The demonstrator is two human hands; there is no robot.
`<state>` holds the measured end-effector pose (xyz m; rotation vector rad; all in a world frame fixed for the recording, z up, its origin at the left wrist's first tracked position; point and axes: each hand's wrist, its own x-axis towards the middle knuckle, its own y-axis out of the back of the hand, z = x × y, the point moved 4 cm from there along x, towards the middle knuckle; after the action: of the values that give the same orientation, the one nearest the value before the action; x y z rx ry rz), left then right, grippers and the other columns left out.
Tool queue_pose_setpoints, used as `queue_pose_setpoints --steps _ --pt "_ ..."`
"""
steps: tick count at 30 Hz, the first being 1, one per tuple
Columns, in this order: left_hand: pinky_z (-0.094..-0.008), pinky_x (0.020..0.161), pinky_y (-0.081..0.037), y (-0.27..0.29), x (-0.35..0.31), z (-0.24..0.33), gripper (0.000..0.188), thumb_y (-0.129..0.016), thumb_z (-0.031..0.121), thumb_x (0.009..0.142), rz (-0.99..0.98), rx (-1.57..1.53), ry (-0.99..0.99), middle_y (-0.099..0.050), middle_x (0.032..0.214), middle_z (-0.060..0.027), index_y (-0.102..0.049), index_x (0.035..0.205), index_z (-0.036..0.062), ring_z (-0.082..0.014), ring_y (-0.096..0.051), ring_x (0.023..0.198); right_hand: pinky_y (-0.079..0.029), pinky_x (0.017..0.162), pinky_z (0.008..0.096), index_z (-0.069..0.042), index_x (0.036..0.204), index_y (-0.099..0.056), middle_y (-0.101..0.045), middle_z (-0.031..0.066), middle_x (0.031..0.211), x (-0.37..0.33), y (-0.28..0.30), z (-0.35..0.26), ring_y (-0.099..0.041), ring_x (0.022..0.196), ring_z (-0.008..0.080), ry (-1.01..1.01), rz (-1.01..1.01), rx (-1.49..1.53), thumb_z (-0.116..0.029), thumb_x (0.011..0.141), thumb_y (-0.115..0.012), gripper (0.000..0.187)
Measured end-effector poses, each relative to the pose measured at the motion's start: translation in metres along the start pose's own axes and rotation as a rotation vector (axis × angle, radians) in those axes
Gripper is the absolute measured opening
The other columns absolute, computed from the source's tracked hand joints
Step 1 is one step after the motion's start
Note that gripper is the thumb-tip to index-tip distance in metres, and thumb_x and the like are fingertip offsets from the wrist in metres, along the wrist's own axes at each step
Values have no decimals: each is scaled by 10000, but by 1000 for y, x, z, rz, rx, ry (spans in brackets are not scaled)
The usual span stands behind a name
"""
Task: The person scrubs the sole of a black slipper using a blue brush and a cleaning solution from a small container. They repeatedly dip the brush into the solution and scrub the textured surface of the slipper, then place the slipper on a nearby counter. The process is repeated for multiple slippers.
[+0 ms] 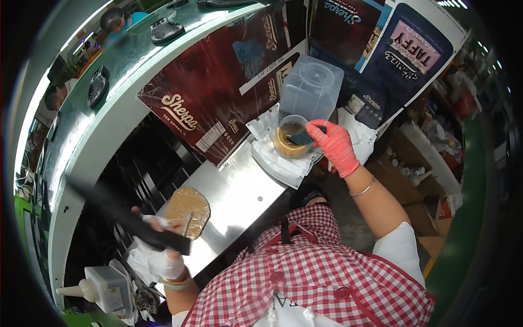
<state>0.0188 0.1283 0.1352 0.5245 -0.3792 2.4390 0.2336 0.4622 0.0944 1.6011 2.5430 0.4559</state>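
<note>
My left hand [163, 248], in a white glove, grips a long flat black strip [128, 218], blurred by motion, so its exact kind cannot be told. Beneath and beside it, a round brown pad [190, 204] lies on the metal bench [239, 191], with a thin metal piece [187, 223] on it. My right hand [335, 146], in a pink glove, is closed on a dark flat-handled tool [305, 136]. The lower end of that tool is inside a clear cup [291, 146] with yellow-brown crust on its wall. Crumpled white paper [280, 166] lies under the cup.
A clear plastic container [313, 82] stands behind the cup. Printed cardboard panels [218, 92] wall off the back. Black shoe-like pieces [166, 31] sit on the green raised surface at far left. A white-nozzled bottle [106, 289] lies lower left; cardboard boxes [414, 180] are right. People are upper left.
</note>
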Motion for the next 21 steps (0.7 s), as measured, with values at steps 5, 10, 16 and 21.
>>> queue_pose_setpoints --steps 5,10,16,21 --pt "-493 885 -485 -34 -50 -62 700 -629 49 707 -113 -640 673 -528 1166 -216 -319 1331 -9 -360 -605 961 -460 572 242 0 976 -647 -634 46 757 7 -1 5 -557 593 97 0 -9 112 -271 843 -636 302" --pt "-506 885 -497 -70 -62 -73 719 -620 97 703 -262 -727 831 -448 1270 -229 -308 1343 -1 -410 -451 1190 -471 596 226 17 968 -637 -633 42 799 9 0 5 -560 641 90 -34 -17 194 -241 842 -648 287" --pt "-435 819 -528 -64 -82 -116 584 -426 427 910 -148 -890 954 -536 1148 -263 -399 1287 -17 -370 -569 1040 -474 603 221 20 969 -634 -637 43 845 11 0 10 -560 653 86 -23 -67 195 -226 861 -629 269" --pt "-429 851 -506 -57 -88 -133 517 -344 363 950 -15 -858 1045 -561 1108 -296 -453 1226 -61 -355 -613 949 -423 508 186 -5 968 -630 -630 23 809 15 9 31 -525 563 55 -96 -127 305 -226 883 -593 240"
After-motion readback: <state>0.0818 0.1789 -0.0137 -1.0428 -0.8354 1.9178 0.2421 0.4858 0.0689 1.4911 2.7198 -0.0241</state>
